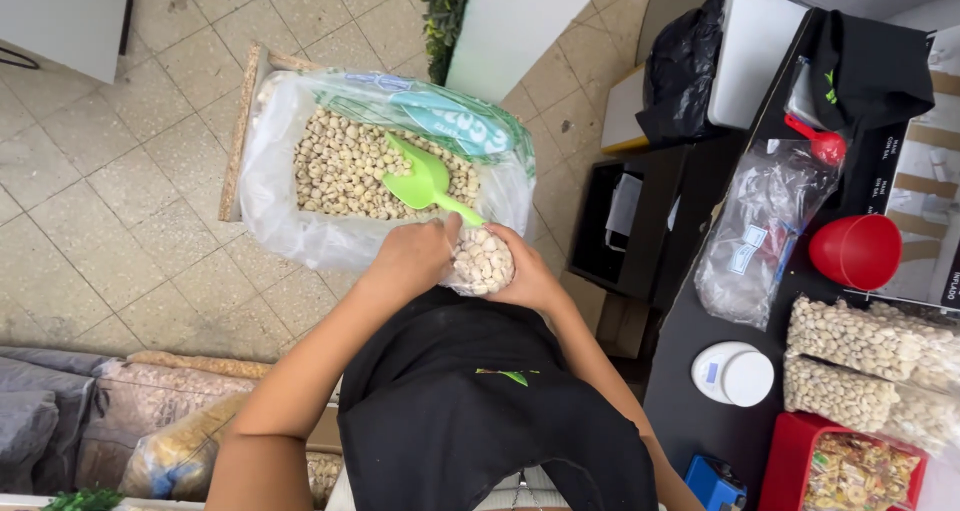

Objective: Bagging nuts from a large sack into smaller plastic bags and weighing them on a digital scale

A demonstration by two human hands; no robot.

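Note:
My left hand (412, 256) and my right hand (530, 271) both hold a small clear bag of pale nuts (482, 261) in front of my black apron. The left hand pinches the bag's top and the right hand cups it from the side. Just beyond the hands, a large clear plastic sack (300, 211) sits on the tiled floor, full of the same pale nuts (340, 171). A bright green plastic scoop (425, 183) lies on the nuts with its handle pointing toward my hands.
A black table (690, 391) on the right carries a white round scale (735, 374), a red cup (858, 251), filled clear bags of nuts (850, 336), a mostly empty plastic bag (760, 231) and a red tray (790, 451). Sacks (150, 421) lie at lower left.

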